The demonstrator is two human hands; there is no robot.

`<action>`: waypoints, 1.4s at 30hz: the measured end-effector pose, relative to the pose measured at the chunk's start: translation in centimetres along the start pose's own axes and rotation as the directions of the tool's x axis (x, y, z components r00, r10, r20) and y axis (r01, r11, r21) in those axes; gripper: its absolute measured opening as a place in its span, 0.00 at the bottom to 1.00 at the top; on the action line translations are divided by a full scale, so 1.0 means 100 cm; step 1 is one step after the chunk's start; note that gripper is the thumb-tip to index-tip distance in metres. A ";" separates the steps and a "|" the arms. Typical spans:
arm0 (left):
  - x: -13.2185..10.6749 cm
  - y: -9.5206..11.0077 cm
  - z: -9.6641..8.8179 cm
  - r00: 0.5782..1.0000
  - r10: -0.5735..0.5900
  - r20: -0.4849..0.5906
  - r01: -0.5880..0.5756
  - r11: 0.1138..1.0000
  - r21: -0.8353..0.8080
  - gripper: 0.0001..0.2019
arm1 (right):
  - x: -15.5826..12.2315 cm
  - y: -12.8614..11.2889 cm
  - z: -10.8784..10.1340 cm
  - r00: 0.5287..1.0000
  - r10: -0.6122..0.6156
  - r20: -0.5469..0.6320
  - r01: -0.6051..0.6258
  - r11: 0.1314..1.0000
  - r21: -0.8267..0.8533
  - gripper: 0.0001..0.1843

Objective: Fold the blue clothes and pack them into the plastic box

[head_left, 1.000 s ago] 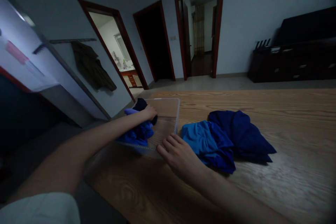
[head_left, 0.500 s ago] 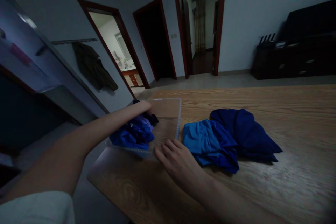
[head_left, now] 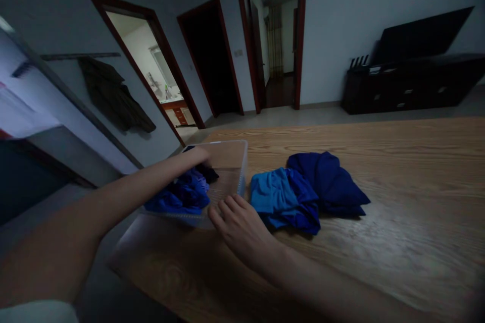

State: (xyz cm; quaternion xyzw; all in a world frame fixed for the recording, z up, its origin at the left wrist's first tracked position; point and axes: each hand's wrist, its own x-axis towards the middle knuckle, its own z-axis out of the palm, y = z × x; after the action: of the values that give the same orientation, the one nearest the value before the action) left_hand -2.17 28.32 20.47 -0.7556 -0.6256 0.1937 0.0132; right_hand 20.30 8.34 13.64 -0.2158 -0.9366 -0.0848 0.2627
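A clear plastic box stands at the table's left end. Bunched blue clothes fill its left part, with a black piece of cloth beside them. My left hand reaches down into the box at the black cloth; its fingers are blurred and mostly hidden. At the box's near right corner, the curled fingers of my right hand grip the rim. Just right of the box lies a folded light-and-royal-blue garment, touching a folded navy garment.
The wooden table extends to the right, its left edge close below the box. Beyond it are several doorways, a dark cabinet with a television, and a dark garment hanging on the wall.
The view has turned slightly right, so everything sits further left in the picture. My left hand stays inside the box and my right hand stays at its corner.
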 end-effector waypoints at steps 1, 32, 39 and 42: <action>0.000 0.002 -0.007 0.999 -0.012 0.033 0.012 1.000 0.012 0.16 | -0.002 0.000 -0.005 1.000 0.004 -0.029 -0.003 1.000 0.024 0.23; -0.233 0.206 0.137 0.888 0.117 -0.445 -0.397 0.683 -0.613 0.37 | -0.168 0.074 -0.090 0.899 0.047 0.435 -0.241 0.883 0.402 0.30; -0.217 0.244 0.139 0.900 0.015 -0.436 -0.351 0.618 -0.703 0.38 | -0.201 0.020 -0.136 0.848 0.218 0.484 -0.438 0.802 0.406 0.25; -0.229 0.251 0.137 0.857 0.012 -0.515 -0.392 0.664 -0.636 0.18 | -0.209 0.008 -0.120 0.884 0.294 0.363 -0.400 0.878 0.263 0.35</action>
State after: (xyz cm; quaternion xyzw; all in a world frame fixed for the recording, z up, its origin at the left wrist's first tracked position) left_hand 13.96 -1.96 7.54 -0.7884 -0.5366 -0.2566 -0.1567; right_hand 42.21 -1.79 12.79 -0.3456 -0.9120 0.1579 0.1544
